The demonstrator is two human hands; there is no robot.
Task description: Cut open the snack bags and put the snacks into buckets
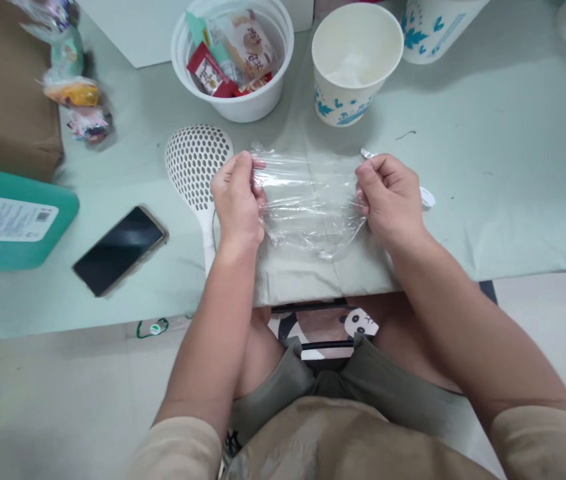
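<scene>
My left hand [235, 200] and my right hand [390, 197] each pinch one side of a clear plastic bag [310, 203]. The bag is stretched flat between them just above the pale green table [487, 187], near its front edge. Both hands are closed on the plastic with the fingers curled in. A white slotted spoon [197, 167] lies just left of my left hand. A small white thing [427, 197] peeks out from behind my right hand.
A white bowl [233, 57] with snack packets and a paper cup [355, 60] stand behind the bag. A dark phone [120, 249], a teal box [10, 220], a brown box [5, 87] and wrapped sweets [73, 93] lie to the left. More cups [433, 27] stand at the back right.
</scene>
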